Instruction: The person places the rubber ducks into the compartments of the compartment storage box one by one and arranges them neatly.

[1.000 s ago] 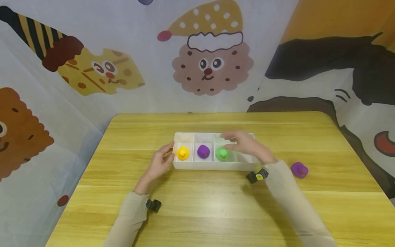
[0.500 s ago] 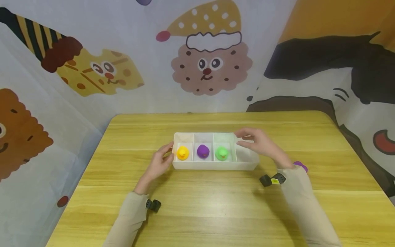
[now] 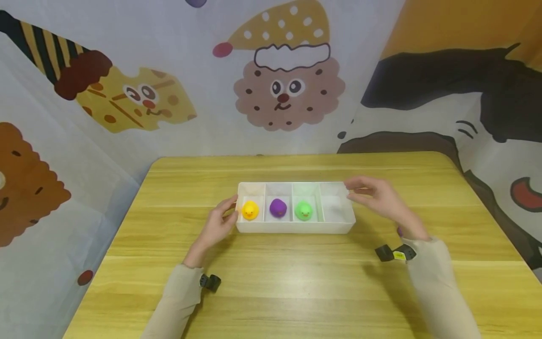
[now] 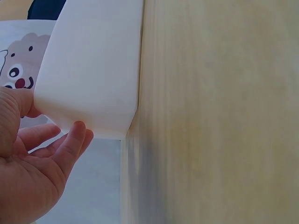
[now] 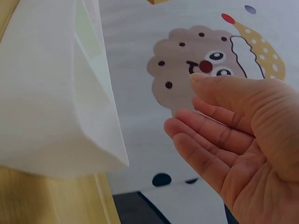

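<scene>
A white tray point(image 3: 296, 228) with several compartments lies on the table. From left to right it holds a yellow toy duck point(image 3: 250, 210), a purple toy duck point(image 3: 278, 208) and a green toy duck point(image 3: 304, 211); the rightmost compartment is bare. My left hand point(image 3: 221, 220) holds the tray's left end, thumb at the rim and fingers against the end wall point(image 4: 88, 112). By the right end, my right hand point(image 3: 377, 195) hovers with loosely bent fingers point(image 5: 205, 144), apart from the wall and holding nothing. Another purple toy point(image 3: 400, 231) is mostly hidden behind the right wrist.
The wooden table point(image 3: 271, 292) reaches back to a cloth backdrop point(image 3: 211, 136) printed with cartoon food and an animal. Small black cameras point(image 3: 395, 253) sit on both wrists.
My right hand has moved right, from above the green duck to beyond the tray's right end. It now covers most of the loose purple toy. The left hand has stayed in place.
</scene>
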`<action>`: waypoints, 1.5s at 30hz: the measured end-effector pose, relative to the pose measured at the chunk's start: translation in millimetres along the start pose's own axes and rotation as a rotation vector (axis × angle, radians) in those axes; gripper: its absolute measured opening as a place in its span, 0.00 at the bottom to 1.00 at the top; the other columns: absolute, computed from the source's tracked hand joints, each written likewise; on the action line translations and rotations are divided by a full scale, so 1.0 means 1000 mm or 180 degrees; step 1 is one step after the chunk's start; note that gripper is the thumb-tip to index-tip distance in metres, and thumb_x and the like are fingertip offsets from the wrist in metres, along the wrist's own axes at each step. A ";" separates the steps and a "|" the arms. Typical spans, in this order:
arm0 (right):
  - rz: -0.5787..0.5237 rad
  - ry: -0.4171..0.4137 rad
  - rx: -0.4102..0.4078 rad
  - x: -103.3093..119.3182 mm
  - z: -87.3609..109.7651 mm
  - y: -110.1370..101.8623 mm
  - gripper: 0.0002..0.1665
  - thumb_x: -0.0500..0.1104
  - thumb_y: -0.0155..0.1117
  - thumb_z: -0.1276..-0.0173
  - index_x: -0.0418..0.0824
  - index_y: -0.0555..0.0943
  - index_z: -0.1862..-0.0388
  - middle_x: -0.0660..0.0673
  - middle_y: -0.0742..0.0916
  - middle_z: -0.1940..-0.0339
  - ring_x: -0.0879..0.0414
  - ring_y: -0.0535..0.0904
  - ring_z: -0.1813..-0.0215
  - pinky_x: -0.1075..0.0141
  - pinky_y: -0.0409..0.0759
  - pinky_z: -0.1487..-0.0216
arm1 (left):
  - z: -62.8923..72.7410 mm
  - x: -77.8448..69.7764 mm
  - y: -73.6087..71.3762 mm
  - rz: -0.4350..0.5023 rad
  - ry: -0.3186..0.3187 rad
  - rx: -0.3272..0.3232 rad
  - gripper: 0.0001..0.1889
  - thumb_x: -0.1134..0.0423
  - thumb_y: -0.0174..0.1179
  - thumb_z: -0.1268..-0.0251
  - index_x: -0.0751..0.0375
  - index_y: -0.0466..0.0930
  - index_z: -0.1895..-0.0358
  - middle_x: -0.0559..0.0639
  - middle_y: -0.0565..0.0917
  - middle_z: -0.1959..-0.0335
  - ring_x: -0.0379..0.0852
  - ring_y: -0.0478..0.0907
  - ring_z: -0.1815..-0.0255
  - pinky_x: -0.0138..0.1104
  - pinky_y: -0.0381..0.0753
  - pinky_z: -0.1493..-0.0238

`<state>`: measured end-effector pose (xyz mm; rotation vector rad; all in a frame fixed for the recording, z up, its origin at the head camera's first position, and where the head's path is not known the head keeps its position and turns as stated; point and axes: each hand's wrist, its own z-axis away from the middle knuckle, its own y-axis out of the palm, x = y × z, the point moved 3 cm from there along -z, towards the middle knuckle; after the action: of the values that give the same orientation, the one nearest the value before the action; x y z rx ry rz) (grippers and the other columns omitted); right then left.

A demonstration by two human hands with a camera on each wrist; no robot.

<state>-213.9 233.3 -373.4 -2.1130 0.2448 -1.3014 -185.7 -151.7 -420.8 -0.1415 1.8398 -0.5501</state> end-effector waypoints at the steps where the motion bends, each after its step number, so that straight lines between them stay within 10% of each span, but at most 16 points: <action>1: -0.0011 0.0032 -0.0019 -0.001 0.002 -0.002 0.17 0.29 0.64 0.40 0.28 0.78 0.51 0.34 0.83 0.53 0.50 0.80 0.52 0.73 0.80 0.50 | 0.000 0.005 0.000 0.0013 0.0006 -0.0011 0.23 0.82 0.48 0.37 0.86 0.59 0.39 0.80 0.64 0.40 0.74 0.67 0.43 0.52 0.76 0.48; 8: 0.0011 0.0164 -0.0208 -0.006 0.019 -0.018 0.17 0.29 0.63 0.39 0.29 0.78 0.50 0.35 0.83 0.52 0.70 0.79 0.54 0.78 0.78 0.52 | -0.001 0.029 0.003 -0.0050 0.0080 -0.0072 0.23 0.79 0.50 0.35 0.81 0.61 0.37 0.75 0.67 0.39 0.69 0.70 0.42 0.48 0.77 0.49; 16: 0.0115 0.0174 -0.0396 -0.017 0.038 -0.035 0.18 0.27 0.64 0.41 0.27 0.78 0.51 0.63 0.82 0.55 0.72 0.79 0.56 0.81 0.78 0.55 | 0.002 -0.001 0.000 0.0002 0.0011 -0.0012 0.23 0.81 0.48 0.37 0.86 0.59 0.38 0.80 0.65 0.40 0.73 0.68 0.43 0.52 0.76 0.48; 25: 0.0413 0.0409 -0.0411 -0.033 0.058 -0.047 0.17 0.29 0.64 0.40 0.28 0.78 0.51 0.31 0.83 0.54 0.76 0.76 0.56 0.84 0.77 0.58 | 0.002 -0.005 -0.001 0.0016 -0.0023 0.0020 0.23 0.82 0.48 0.37 0.86 0.58 0.38 0.80 0.65 0.40 0.72 0.68 0.42 0.51 0.76 0.47; 37: 0.0320 0.0813 -0.0364 -0.060 0.098 -0.064 0.19 0.35 0.64 0.37 0.28 0.76 0.48 0.63 0.82 0.54 0.77 0.76 0.56 0.86 0.74 0.58 | 0.002 -0.006 -0.001 -0.0001 -0.0017 -0.0017 0.23 0.82 0.49 0.37 0.86 0.59 0.39 0.80 0.65 0.40 0.73 0.68 0.43 0.52 0.76 0.48; 45: 0.0472 0.1289 0.0023 -0.080 0.123 -0.071 0.29 0.44 0.64 0.35 0.30 0.72 0.40 0.42 0.81 0.46 0.80 0.71 0.54 0.83 0.74 0.60 | 0.002 -0.006 -0.001 -0.0013 -0.0004 -0.0017 0.23 0.81 0.49 0.37 0.87 0.58 0.39 0.80 0.65 0.41 0.73 0.68 0.43 0.53 0.76 0.48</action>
<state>-159.8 377.7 -427.0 -1.7700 0.5545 -1.6246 -181.9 -150.7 -415.3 -0.1491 1.8403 -0.5478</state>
